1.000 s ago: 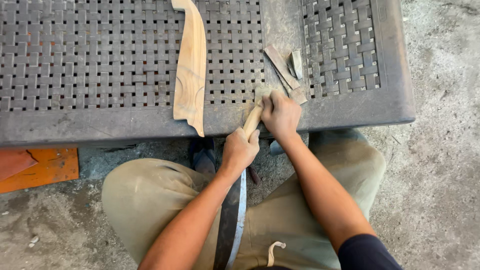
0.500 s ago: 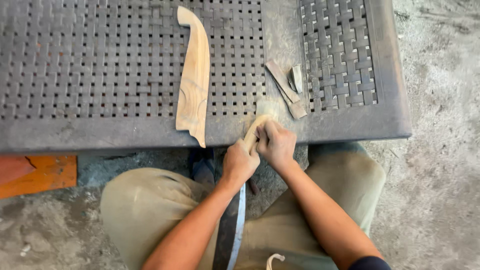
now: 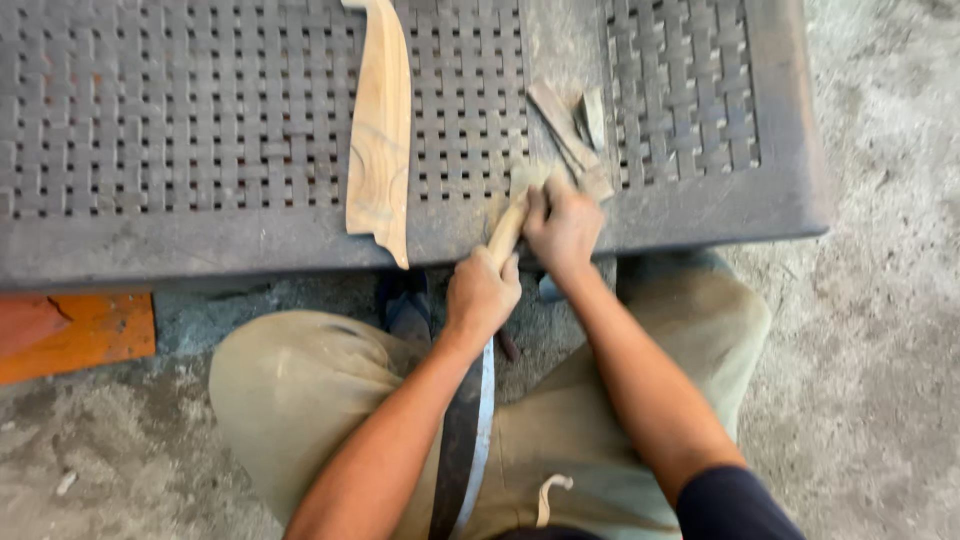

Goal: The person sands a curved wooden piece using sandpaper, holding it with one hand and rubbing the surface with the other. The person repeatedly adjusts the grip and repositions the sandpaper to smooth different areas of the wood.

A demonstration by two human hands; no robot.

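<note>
Head view, only view. Centre of frame: left hand [image 3: 482,296] has its fingers wrapped tight on the handle end of a long dark curved steel blade [image 3: 463,430], which runs down between the knees to the bottom edge. Right hand [image 3: 565,225] sits just above and right, fingers clamped on a small pale wooden stick [image 3: 507,230] propped at the near edge of the grey woven-slat metal bench [image 3: 200,250]. The stick slants from the left hand up to the bench top, upper end slightly blurred.

Doing this well, as I judge it: keep the stick braced on the bench edge, right fingers clear of the cutting line, short controlled strokes.

Upper centre: flat curved pale wood plank [image 3: 378,140], smooth, visible grain, its pointed tip overhanging the bench edge. Upper right of centre: thin wood offcuts [image 3: 565,125], rough, dusty. Bench surface is basket-weave, matte, sawdust-specked. Left edge: orange painted board [image 3: 70,335] on the rough concrete floor [image 3: 880,380]. Khaki trousers [image 3: 300,400], soft cloth.
</note>
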